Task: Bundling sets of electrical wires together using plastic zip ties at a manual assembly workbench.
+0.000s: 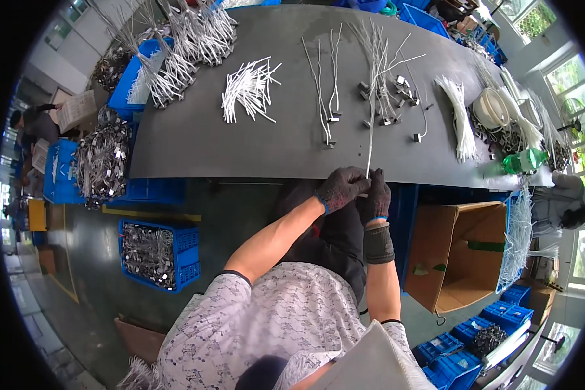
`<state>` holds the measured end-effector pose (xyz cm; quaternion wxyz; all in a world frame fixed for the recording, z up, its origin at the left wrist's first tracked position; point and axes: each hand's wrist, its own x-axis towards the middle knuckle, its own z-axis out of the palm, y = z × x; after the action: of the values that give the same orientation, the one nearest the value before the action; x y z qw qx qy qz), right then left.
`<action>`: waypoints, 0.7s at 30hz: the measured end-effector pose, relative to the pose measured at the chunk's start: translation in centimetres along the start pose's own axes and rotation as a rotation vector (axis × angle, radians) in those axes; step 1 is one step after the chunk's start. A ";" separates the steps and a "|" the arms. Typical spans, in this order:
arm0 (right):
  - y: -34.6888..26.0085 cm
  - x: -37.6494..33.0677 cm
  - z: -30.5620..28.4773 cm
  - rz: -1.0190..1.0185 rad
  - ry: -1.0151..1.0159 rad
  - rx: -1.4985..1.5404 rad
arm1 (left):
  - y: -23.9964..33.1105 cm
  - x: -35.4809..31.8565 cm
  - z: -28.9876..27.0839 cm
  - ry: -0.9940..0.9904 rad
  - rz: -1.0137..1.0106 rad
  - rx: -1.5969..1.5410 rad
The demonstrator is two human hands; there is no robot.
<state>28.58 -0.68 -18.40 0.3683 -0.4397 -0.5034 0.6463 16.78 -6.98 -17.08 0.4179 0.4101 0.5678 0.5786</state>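
Observation:
Both my hands wear dark knit gloves and meet at the near edge of the grey table [240, 146]. My left hand [340, 188] and my right hand [377, 198] pinch the lower end of a thin white wire [370, 136] that runs up across the table to a bundle of white wires with small metal clips [382, 78]. Two or three finished wires with clips [329, 97] lie just left of it.
A pile of short white sleeves [248, 88] lies left of centre, cable ties [460, 117] to the right, a green bottle [525, 159] beyond. Blue crates of metal parts [156, 253] stand on the floor left, an open cardboard box [458, 250] right. Another person [565, 201] sits far right.

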 end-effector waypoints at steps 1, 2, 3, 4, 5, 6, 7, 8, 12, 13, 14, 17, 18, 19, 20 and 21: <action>0.6 0.5 0.5 0.026 -0.009 0.033 | -0.3 0.1 -0.2 -0.006 -0.049 -0.076; 1.1 1.3 1.0 -0.054 -0.019 0.008 | -0.5 0.5 -0.6 -0.006 -0.114 -0.148; 1.3 2.3 1.4 -0.125 -0.011 -0.085 | -0.7 1.2 -1.1 -0.010 -0.097 -0.151; 1.5 3.2 1.8 -0.129 -0.030 -0.019 | -0.9 2.0 -1.8 0.000 -0.125 -0.196; 1.3 4.6 2.0 -0.040 -0.046 -0.099 | -1.1 2.9 -2.6 0.015 -0.125 -0.257; 1.1 5.9 2.4 0.003 -0.083 -0.187 | -1.3 4.0 -3.7 0.020 -0.157 -0.245; 0.8 7.2 2.5 -0.366 -0.180 -0.701 | -1.6 5.4 -5.3 -0.017 -0.243 -0.221; 0.5 8.8 2.7 -0.381 -0.205 -0.642 | -1.9 6.8 -6.9 -0.049 -0.319 -0.200; 0.1 17.0 4.7 -0.280 0.091 -1.051 | -3.6 10.9 -12.4 0.001 -0.372 0.271; 0.4 18.7 4.9 -0.398 0.137 -1.163 | -4.0 11.5 -13.2 0.040 -0.300 0.496; 0.7 20.4 5.0 -0.379 0.128 -1.153 | -4.5 11.6 -14.0 0.036 -0.316 0.496; 2.6 23.8 4.7 -0.058 0.139 -1.183 | -5.6 11.5 -16.8 0.269 -0.203 0.742; 3.2 24.3 4.4 -0.037 0.138 -1.180 | -5.9 11.4 -18.2 0.421 -0.325 0.871; 3.8 24.7 4.0 -0.029 0.178 -1.089 | -6.2 11.4 -19.7 0.580 -0.429 1.006; 4.3 24.8 3.5 0.005 0.232 -1.015 | -6.6 11.3 -21.2 0.615 -0.526 1.074; 4.7 24.6 3.1 -0.016 0.214 -1.006 | -7.0 11.4 -22.6 0.668 -0.596 1.162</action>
<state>17.13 19.88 -27.49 0.1655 -0.6221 -0.7149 0.2728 -8.14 -3.21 -24.54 0.0775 0.1955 0.9675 0.1402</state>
